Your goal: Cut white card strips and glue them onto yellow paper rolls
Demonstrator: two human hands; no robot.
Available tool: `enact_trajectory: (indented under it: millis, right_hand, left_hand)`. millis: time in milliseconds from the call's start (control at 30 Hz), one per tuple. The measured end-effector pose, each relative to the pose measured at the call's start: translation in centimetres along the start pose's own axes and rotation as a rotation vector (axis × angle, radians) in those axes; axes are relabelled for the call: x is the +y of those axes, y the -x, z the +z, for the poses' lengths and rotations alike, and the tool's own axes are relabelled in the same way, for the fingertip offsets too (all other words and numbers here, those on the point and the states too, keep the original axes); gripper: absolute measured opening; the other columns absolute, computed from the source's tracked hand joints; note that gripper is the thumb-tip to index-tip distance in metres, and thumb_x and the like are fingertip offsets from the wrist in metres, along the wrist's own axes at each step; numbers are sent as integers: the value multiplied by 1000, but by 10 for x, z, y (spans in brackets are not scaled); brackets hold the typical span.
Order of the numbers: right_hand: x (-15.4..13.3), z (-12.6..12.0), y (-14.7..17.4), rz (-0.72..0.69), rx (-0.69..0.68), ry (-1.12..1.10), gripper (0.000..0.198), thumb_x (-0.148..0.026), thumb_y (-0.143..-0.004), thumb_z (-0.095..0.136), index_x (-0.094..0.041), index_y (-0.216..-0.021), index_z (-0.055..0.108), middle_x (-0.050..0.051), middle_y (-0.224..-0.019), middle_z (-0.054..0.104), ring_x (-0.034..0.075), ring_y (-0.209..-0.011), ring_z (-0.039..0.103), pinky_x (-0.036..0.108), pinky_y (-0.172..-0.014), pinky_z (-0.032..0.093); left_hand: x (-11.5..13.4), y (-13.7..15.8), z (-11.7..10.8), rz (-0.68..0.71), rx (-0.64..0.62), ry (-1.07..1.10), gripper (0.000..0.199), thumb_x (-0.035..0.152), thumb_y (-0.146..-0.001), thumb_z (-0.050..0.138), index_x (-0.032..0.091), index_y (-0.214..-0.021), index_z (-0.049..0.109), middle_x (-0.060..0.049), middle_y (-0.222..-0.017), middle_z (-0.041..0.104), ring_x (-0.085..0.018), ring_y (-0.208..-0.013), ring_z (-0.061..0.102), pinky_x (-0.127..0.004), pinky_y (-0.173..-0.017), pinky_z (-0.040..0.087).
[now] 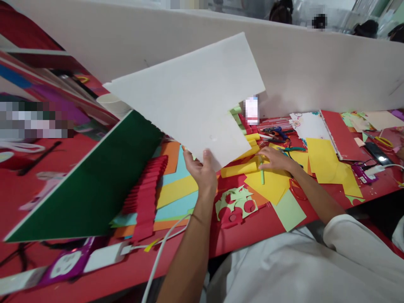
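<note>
- The left hand [202, 170] is gripping a white board [189, 92] firmly at its near edge, thumb pressing the front face; the board is tilting up above the table [229, 244], looking stiff and smooth, with a notch biting into its right side.
- The right hand [276, 160] is resting, fingers bent, beside yellow rolls [239, 169] and a slim green stick [262, 172]; blur and overlap are hiding the fingertips, so I cannot tell whether they are pinching anything.
- Work seems to be standing partway: yellow paper is already lying rolled into tubes, while yellow sheets [274, 189] to the right are lying flat and unrolled.
- The board's visible face is carrying no paper pieces.
- Nearer, a pale green offcut [241, 194] is showing cut round holes, and an uncut-looking green sheet [289, 211] is lying right of it.
- To the left, a red strip [147, 189] is rippling in tight pleats against a flat, dark green board [91, 181].
- Farther right, pliers [293, 149] and yellow-handled scissors [380, 139] are lying among papers.
</note>
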State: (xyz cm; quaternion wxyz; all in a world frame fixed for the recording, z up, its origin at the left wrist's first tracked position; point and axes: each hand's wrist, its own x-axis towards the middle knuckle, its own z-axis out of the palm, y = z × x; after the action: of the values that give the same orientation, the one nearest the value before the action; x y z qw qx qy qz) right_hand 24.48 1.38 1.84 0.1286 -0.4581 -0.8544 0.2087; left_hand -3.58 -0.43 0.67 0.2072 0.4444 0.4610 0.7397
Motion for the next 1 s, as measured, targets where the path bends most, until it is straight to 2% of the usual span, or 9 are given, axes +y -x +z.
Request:
enact_trajectory:
  millis: [100, 233, 300, 400, 467, 600, 767, 900, 1000]
  right_hand:
    - [2, 3, 8, -34, -57, 22, 62, -46, -83, 86, -21, -137, 67, 16, -141, 61, 36, -135, 55, 50, -114, 45]
    - [8, 5, 12, -62, -74, 7, 42, -45, -86, 83, -25, -121, 75, 12, -131, 61, 34, -129, 58, 49, -112, 46]
    - [14, 5, 12, -73, -82, 8, 40, -44, -84, 85, -27, -119, 76, 12, -136, 59, 35, -132, 57, 49, -113, 46]
    - [21, 4, 11, -79, -84, 47, 49, -42, -79, 90, -29, -124, 76, 13, -150, 54, 38, -142, 49, 53, -117, 41]
    - [24, 4, 10, -97, -91, 67, 52, -41, -78, 91, -29, -126, 76, 13, -150, 56, 38, -141, 49, 55, -117, 39]
    - [22, 5, 8, -134, -74, 84, 36, -34, -84, 88, -27, -118, 79, 12, -134, 64, 34, -126, 57, 50, -110, 42]
    - [24, 4, 6, -181, -83, 80, 16, -29, -92, 79, -23, -106, 80, 10, -119, 66, 28, -113, 60, 42, -101, 43]
    - [29, 2, 5, -216, -139, 75, 17, -34, -100, 68, -22, -108, 76, 9, -111, 66, 27, -105, 60, 39, -93, 45]
    - [29, 1, 6, -240, -151, 27, 21, -32, -103, 64, -23, -117, 75, 10, -117, 67, 26, -109, 61, 39, -96, 47]
  left_hand:
    - [3, 1, 0, -4, 2, -18, 52, 60, -93, 70, 22, -125, 58, -13, -128, 69, -25, -117, 70, -40, -107, 54]
    - [6, 2, 1, 0, 6, -26, 55, 63, -92, 70, 21, -125, 58, -13, -127, 70, -25, -116, 70, -39, -105, 55]
    - [7, 2, 1, -2, 12, -19, 55, 63, -91, 71, 20, -124, 58, -13, -125, 70, -24, -114, 70, -39, -104, 56]
    - [9, 3, 2, -7, 14, 1, 55, 64, -90, 73, 21, -122, 59, -13, -125, 70, -24, -112, 70, -39, -104, 56]
    - [10, 3, 3, -8, 13, 13, 55, 64, -89, 74, 21, -120, 59, -13, -125, 70, -25, -112, 70, -40, -104, 56]
    - [12, 4, 3, -4, 5, 12, 55, 62, -89, 74, 21, -122, 60, -13, -126, 70, -25, -115, 70, -41, -106, 55]
    - [10, 3, 2, -4, -8, -2, 54, 62, -90, 73, 21, -123, 58, -13, -125, 70, -25, -114, 70, -40, -106, 55]
    - [8, 3, 2, -11, -12, -24, 52, 63, -90, 72, 22, -120, 58, -11, -120, 70, -24, -111, 70, -40, -105, 56]
    - [9, 3, 3, -6, -2, -4, 50, 62, -88, 74, 22, -115, 58, -10, -117, 69, -24, -112, 69, -40, -106, 55]
